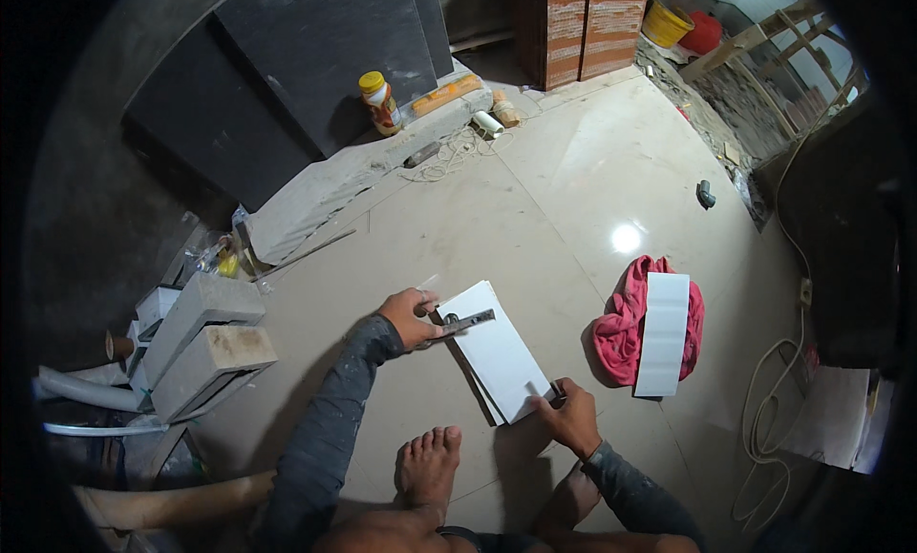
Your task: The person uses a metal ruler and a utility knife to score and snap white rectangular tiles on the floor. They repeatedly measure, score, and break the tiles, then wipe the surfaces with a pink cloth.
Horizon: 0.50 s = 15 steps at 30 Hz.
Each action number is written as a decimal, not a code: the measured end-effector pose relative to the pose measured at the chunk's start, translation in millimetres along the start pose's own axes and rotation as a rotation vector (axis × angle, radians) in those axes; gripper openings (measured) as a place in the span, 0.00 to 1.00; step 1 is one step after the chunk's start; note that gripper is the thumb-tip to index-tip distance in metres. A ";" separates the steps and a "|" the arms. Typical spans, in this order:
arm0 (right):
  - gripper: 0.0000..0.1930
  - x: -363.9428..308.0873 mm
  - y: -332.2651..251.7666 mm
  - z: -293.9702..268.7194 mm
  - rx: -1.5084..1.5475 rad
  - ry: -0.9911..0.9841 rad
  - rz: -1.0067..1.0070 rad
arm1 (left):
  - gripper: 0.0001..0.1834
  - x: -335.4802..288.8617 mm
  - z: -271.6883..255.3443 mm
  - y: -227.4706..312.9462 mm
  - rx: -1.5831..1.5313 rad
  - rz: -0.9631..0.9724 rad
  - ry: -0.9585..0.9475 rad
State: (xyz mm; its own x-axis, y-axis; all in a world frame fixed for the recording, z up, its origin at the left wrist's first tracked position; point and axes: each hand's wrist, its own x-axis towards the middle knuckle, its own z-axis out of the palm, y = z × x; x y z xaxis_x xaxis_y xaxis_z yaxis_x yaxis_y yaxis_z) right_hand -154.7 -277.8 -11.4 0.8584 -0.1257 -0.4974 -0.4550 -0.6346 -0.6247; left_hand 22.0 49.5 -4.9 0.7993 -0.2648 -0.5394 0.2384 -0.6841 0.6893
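Note:
A white rectangular tile (497,348) lies slanted in front of me, with the edge of another flat piece showing beneath it. My left hand (411,317) is closed on a narrow metal tool (468,324), whose grey bar crosses the tile's far end; its exact kind is unclear. At the tile's near right corner, my right hand (570,419) is closed around a small dark object (556,392), mostly hidden by the fingers. To the right, a white tile strip (661,329) rests on a crumpled pink cloth (621,338).
Grey box-shaped pieces (215,362) and pipes (91,391) stand at left. A yellow-capped jar (380,104) sits on a ledge beside dark panels (325,52). Orange blocks (583,28) stand at the back. A dark pipe fitting (705,194) and a cable (755,429) lie right.

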 end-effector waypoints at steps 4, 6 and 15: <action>0.19 5.8 14.5 -3.9 0.293 -0.015 0.071 | 0.35 -9.7 12.3 1.2 0.213 0.057 0.024; 0.15 7.8 15.6 -12.5 0.575 -0.063 0.090 | 0.35 -16.6 17.8 0.9 0.235 0.097 0.053; 0.06 40.7 0.4 -88.6 0.806 -0.067 0.033 | 0.25 -73.9 56.5 -9.6 -0.056 -0.037 -0.219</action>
State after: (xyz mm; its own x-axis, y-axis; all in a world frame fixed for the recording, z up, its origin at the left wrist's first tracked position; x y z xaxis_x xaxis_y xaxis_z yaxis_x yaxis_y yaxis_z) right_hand -98.9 -350.8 21.4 0.8369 -0.0725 -0.5426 -0.5332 0.1167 -0.8379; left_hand -70.5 37.3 1.0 0.6521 -0.3860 -0.6525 0.3002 -0.6588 0.6898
